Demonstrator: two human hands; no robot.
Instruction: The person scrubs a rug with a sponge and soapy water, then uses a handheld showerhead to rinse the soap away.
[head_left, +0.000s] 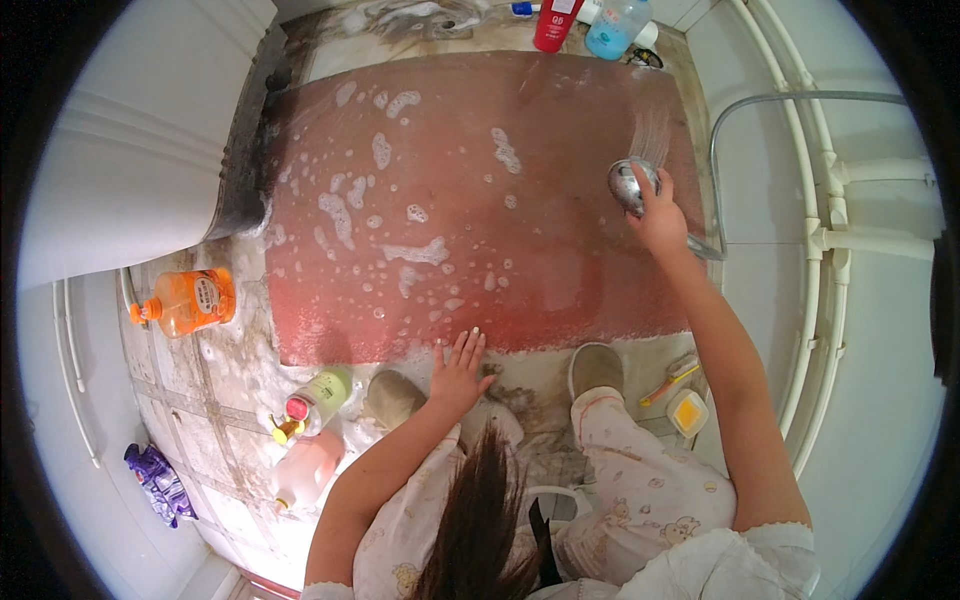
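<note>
A wet red mat (465, 195) lies flat on the tiled floor before me, spotted with white suds mostly on its left half. My right hand (660, 217) grips a chrome shower head (628, 186) above the mat's right part. Fine streaks of water spray from it toward the far right corner. A grey shower hose (714, 150) runs from beneath my right wrist up along the wall. At the near edge of the mat, my left hand (459, 375) rests palm down with fingers spread, holding nothing.
Left stand or lie an orange bottle (196, 301), a green bottle (322, 394), a pink bottle (306, 469) and a purple packet (160, 484). A red tube (556, 24) and blue bottle (616, 30) are beyond the mat. A brush (670, 381) lies right, near white pipes (814, 247).
</note>
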